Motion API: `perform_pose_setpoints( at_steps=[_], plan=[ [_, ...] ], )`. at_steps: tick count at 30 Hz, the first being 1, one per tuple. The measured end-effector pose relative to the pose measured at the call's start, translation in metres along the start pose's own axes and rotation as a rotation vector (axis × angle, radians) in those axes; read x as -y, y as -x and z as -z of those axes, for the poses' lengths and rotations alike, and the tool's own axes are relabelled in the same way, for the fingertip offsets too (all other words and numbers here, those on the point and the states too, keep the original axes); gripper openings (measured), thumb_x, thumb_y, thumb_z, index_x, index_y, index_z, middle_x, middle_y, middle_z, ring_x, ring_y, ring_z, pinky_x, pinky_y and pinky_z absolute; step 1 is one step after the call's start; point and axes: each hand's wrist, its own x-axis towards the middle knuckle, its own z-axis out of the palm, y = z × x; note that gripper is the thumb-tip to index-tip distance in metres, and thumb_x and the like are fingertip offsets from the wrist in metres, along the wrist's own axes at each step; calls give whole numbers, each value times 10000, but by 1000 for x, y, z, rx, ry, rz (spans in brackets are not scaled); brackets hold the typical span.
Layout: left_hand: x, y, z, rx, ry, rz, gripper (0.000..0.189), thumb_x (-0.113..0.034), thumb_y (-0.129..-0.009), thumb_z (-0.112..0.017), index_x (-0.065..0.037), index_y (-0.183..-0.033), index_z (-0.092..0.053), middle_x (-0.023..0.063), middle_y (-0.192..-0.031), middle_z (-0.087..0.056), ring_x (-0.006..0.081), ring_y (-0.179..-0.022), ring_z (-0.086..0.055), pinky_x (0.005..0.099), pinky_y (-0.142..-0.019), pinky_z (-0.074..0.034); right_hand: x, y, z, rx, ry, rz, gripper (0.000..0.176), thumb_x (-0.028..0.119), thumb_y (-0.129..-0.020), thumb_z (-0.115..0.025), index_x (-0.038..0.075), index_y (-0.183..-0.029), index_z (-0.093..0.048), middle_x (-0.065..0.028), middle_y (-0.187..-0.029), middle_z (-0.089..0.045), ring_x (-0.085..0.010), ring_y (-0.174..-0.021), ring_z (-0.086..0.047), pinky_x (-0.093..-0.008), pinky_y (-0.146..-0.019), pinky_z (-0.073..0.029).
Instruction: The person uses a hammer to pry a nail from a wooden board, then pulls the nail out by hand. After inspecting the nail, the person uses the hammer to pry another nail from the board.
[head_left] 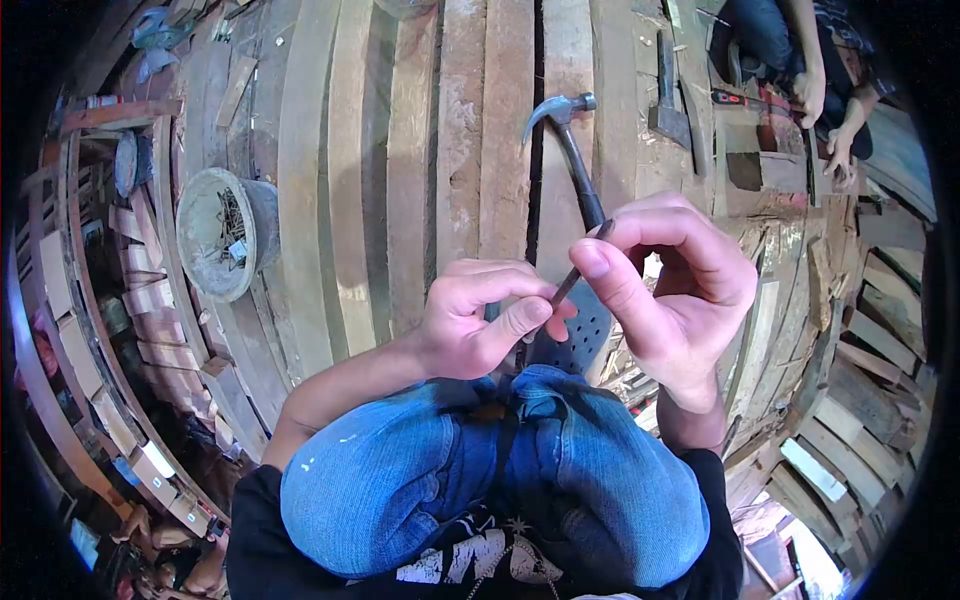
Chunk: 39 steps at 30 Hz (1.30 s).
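Observation:
My left hand (pixel 488 318) and my right hand (pixel 680 285) both pinch a dark nail (pixel 571 282) above my knees. The left thumb and fingers grip its lower end, and the right thumb and forefinger hold its upper end. The nail slants up to the right; its tips are partly covered by my fingers. Just beyond my hands a claw hammer (pixel 573 165) lies on the wooden planks (pixel 460 130), head pointing away from me, handle end hidden behind my right hand. To the left stands a grey bucket (pixel 192 245) with many thin nails (pixel 232 215) inside.
At the upper right another person's hands (pixel 812 98) are near a saw-like tool with a red and black handle (pixel 730 98). A hatchet-like tool (pixel 670 122) lies beside the planks. Stacked wood pieces (pixel 850 420) line the right side, and wooden racks (pixel 150 290) the left.

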Motion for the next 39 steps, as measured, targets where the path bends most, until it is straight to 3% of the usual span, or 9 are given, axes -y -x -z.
perform_pose_setpoints(
  at_steps=[9, 11, 15, 17, 26, 29, 39],
  plan=[
    [3, 0, 0, -60, -22, -48, 87, -54, -894, -652, 23, -901, -691, 114, -783, -717, 168, -663, -682, 285, -618, -516, -5, 6, -2, -108, -2, -31, 268, -11, -734, -785, -6, -992, -716, -38, -717, -685, -41, -578, -582, -172, -466, -387],
    [6, -1, -1, -70, -50, -114, 181, -149, -950, -614, 16, -878, -632, 123, -732, -670, 131, -589, -620, 237, -493, -431, -7, 6, -2, -128, 52, 28, 265, -8, -729, -791, -3, -983, -718, -38, -703, -679, -45, -552, -574, -181, -451, -392],
    [3, -1, 0, -70, -63, -92, 175, -132, -947, -611, 22, -869, -637, 118, -723, -662, 128, -589, -616, 236, -491, -429, -8, 3, -1, -108, 188, 123, 273, 1, -723, -799, 0, -984, -721, -44, -694, -674, -52, -522, -564, -191, -432, -393],
    [1, 0, 0, -92, -22, -5, 96, -58, -896, -650, 24, -882, -697, 106, -747, -703, 154, -651, -669, 271, -603, -502, -10, 2, -2, -107, 248, 190, 284, 10, -718, -809, 0, -988, -721, -51, -692, -671, -60, -509, -562, -198, -422, -393],
    [4, 2, 2, -102, -37, 8, 105, -67, -903, -645, 21, -885, -700, 97, -733, -695, 138, -635, -656, 266, -595, -495, -20, 1, -3, -113, 327, 305, 332, 12, -696, -831, -12, -1005, -714, -58, -708, -681, -63, -524, -575, -199, -431, -410],
    [2, -1, 2, -107, -29, 15, 107, -66, -906, -641, 20, -883, -700, 95, -731, -694, 135, -633, -654, 263, -593, -494, -17, 5, -5, -161, 280, 200, 343, 10, -691, -837, -9, -1011, -714, -58, -716, -686, -61, -529, -579, -197, -433, -410],
    [1, -2, 3, -96, -50, 30, 102, -63, -901, -647, 23, -876, -697, 97, -721, -689, 137, -633, -658, 265, -595, -498, -20, 4, -3, -177, 291, 245, 313, 19, -688, -844, 1, -973, -715, -45, -709, -690, -58, -522, -575, -195, -434, -404]
  ],
)
